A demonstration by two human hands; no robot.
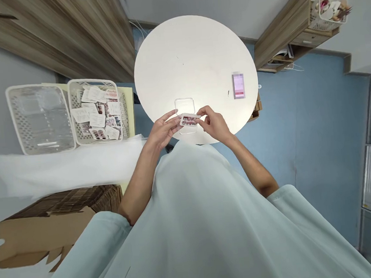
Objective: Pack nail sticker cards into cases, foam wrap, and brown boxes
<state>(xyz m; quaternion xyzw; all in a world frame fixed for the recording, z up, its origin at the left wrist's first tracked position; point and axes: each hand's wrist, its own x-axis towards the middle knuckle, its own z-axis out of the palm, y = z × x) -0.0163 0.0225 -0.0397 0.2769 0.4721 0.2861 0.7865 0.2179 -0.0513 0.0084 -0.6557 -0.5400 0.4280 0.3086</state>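
Over the near edge of the round white table (pixel 194 59), both hands hold a small white card of press-on nails (pixel 189 120), dark red and set in rows. My left hand (pixel 163 130) grips its left end between thumb and fingers. At the right end, my right hand (pixel 215 124) pinches the card's edge with bent fingers. Beneath it lies an opened clear plastic case (pixel 184 100), partly covered by the card and fingertips.
A phone (pixel 238 86) lies on the table's right side. To the left stand a white basket (pixel 92 81) of similar cards and another basket (pixel 44 149) with clear plastic cases. Flattened cardboard boxes (pixel 43 233) are stacked nearer me. A wooden cabinet (pixel 287 24) stands at right.
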